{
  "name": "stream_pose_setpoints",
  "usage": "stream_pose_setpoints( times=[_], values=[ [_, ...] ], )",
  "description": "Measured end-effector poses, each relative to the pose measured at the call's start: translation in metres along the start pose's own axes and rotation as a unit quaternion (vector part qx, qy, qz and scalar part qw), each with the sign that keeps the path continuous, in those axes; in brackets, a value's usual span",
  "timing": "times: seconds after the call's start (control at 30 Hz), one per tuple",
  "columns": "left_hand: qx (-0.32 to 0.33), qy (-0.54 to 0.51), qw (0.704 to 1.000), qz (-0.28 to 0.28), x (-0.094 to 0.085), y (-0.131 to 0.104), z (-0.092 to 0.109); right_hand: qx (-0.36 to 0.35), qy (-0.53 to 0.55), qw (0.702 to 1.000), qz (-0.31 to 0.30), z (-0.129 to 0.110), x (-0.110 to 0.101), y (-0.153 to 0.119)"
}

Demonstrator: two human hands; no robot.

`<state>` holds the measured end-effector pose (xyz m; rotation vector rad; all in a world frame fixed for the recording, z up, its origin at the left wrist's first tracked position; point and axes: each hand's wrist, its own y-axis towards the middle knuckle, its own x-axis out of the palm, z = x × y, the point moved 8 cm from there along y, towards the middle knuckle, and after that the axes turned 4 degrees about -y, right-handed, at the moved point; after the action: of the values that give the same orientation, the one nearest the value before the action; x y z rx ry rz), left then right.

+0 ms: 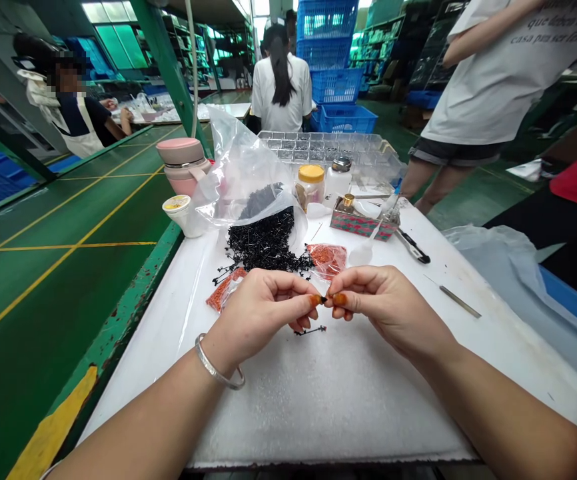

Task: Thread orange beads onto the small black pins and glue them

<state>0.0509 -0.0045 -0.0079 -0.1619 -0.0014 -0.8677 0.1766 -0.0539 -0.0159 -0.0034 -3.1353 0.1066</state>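
Note:
My left hand [263, 313] and my right hand [383, 300] meet fingertip to fingertip above the white tabletop, both in a pinch. Between them shows the dark tip of a small black plastic part [323, 300], gripped by the left thumb and finger. Whatever the right fingertips pinch is too small to tell. Just below, a thin black stick-shaped part [310, 331] with a reddish end appears to lie on the table. Beyond the hands, a heap of similar black plastic parts [263, 243] spills from a clear plastic bag [233, 160]. Bags of small orange pieces [327, 259] [223, 290] flank the heap.
Behind stand a pink container [183, 167], a white cup [178, 212], a yellow-lidded jar [311, 183], a metal-capped bottle [338, 177] and a clear compartment tray [328, 143]. A small box [363, 220], a utility knife [413, 247] and a thin metal tool [460, 301] lie right. Several people are nearby.

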Motion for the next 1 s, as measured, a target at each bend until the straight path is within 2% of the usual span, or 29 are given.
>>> stream_pose_setpoints(
  times=[0.33,0.5,0.67,1.0],
  values=[
    [0.0,0.012,1.0,0.01,-0.003,0.0,0.001,-0.01,-0.015,1.0,-0.001,-0.003,-0.002,-0.001],
    [0.052,0.124,0.987,0.087,-0.013,-0.003,0.015,-0.011,-0.044,0.999,-0.001,-0.006,-0.001,-0.002],
    [0.091,0.224,0.964,0.107,-0.012,-0.005,0.02,-0.012,-0.054,0.998,0.002,-0.006,0.0,-0.002],
    [0.104,0.191,0.971,0.103,-0.01,-0.007,0.022,-0.013,-0.035,0.999,0.005,-0.002,0.001,0.0]
  ],
)
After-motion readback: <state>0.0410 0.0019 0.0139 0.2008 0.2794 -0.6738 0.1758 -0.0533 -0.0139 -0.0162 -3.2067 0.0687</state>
